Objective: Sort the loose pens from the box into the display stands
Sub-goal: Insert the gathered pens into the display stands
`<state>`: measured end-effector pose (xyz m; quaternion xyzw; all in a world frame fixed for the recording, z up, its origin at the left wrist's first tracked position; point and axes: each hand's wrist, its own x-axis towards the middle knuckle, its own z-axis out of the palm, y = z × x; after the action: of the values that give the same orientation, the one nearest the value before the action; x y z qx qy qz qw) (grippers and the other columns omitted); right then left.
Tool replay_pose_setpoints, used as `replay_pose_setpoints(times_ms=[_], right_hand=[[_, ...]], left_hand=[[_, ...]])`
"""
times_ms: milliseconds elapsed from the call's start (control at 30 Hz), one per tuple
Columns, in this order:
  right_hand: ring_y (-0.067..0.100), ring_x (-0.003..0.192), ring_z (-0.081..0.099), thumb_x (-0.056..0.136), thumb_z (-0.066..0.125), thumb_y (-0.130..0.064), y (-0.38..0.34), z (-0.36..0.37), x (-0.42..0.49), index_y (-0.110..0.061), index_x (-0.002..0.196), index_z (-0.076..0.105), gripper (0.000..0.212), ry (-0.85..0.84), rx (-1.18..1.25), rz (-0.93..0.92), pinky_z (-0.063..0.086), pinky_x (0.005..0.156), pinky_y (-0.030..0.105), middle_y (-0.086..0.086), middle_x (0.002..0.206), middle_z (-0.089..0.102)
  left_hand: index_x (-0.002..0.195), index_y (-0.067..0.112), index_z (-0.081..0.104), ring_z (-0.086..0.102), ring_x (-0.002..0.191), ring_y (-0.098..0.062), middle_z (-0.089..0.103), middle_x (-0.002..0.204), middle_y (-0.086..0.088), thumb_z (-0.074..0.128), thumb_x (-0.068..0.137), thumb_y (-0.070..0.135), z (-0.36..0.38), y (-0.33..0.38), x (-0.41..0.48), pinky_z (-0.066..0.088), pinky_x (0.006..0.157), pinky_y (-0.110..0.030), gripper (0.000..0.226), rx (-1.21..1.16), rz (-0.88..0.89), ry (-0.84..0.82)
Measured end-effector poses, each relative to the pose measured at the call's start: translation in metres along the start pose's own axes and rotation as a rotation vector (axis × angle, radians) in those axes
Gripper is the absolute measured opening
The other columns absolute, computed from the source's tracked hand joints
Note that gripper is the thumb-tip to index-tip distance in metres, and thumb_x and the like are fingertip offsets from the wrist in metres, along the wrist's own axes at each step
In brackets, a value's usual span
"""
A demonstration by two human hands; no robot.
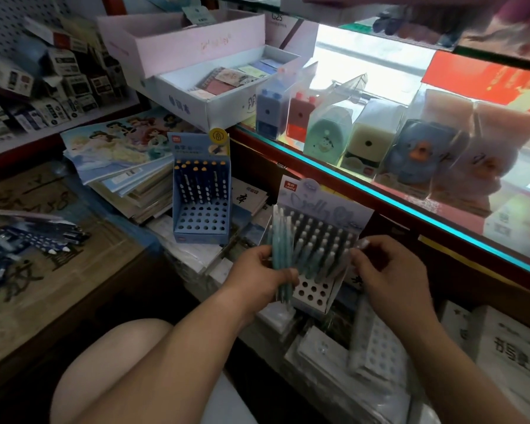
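Glass with red trim makes up the long display counter along the right side; it's just backdrop here. On the left a brown printed cardboard box is seen. Between those two, piles of wrapped white stationery packs are stacked, and two stands seem to be carried on them. A blue cardboard display stand sits toward the far edge with only its back row filled. A pale grey cardboard display stand with round holes sits at the near edge, right between the hands.

The left hand is wrapped round a bundle of slim teal pens, held just beside the pale stand's left wall. The right hand is curled, with its fingertips bunched at the stand's right wall. Whether the wall or a pen top is pinched there can't be told. Loose dark blue white-dotted pens are scattered near the box's left edge, well apart from both hands.

Now the bit that matters. The bundle's long axis is nearly upright, leaning a touch away, and roughly parallel to the teal pens stood in the stand's back rows. Empty holes are found only in the front rows, at the stand's near edge and just right of the left thumb. So the target is reckoned to lie down and to the right of the bundle, nearer the left hand. A single pen would probably have to be drawn out by the right hand and dropped in tip-down.
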<state>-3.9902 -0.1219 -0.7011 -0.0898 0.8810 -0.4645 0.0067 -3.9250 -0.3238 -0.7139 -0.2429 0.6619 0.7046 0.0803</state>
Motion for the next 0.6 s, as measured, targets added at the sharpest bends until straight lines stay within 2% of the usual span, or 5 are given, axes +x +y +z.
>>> replay_pose_setpoints(times_ms=[167,300,467,600], right_hand=[[0.002,0.095,0.057,0.095,0.067,-0.025,0.012,0.011,-0.003,-0.031,0.104,0.066,0.011,-0.018,-0.159,-0.042,0.049,0.082,0.029,-0.014,0.101,0.061],[-0.001,0.091,0.053,0.095,0.066,-0.029,0.018,0.018,-0.002,-0.027,0.112,0.066,0.017,-0.095,-0.282,-0.036,0.042,0.073,0.02,-0.013,0.103,0.059],[0.001,0.087,0.058,0.093,0.068,-0.031,0.012,0.021,-0.002,-0.029,0.101,0.06,0.012,0.006,-0.191,-0.07,0.047,0.071,0.022,-0.014,0.094,0.06],[0.002,0.089,0.053,0.092,0.07,-0.028,0.013,0.023,0.002,-0.029,0.094,0.063,0.007,-0.015,-0.269,-0.097,0.038,0.073,0.016,-0.011,0.096,0.055]], left_hand=[[0.108,0.025,0.068,0.071,0.104,-0.026,0.073,0.108,-0.007,0.078,0.084,0.004,0.002,-0.001,0.002,0.058,0.093,-0.054,0.033,-0.004,-0.014,0.012],[0.107,0.026,0.067,0.07,0.106,-0.026,0.072,0.11,-0.007,0.076,0.085,0.003,0.003,0.0,0.003,0.058,0.094,-0.052,0.032,-0.023,-0.01,0.007],[0.109,0.024,0.067,0.069,0.105,-0.024,0.071,0.11,-0.006,0.075,0.087,0.003,0.006,0.002,0.004,0.059,0.092,-0.048,0.032,-0.021,-0.016,-0.029],[0.115,0.023,0.067,0.069,0.105,-0.023,0.07,0.112,-0.005,0.075,0.087,0.005,0.005,0.002,0.004,0.059,0.093,-0.048,0.033,-0.017,-0.025,-0.04]])
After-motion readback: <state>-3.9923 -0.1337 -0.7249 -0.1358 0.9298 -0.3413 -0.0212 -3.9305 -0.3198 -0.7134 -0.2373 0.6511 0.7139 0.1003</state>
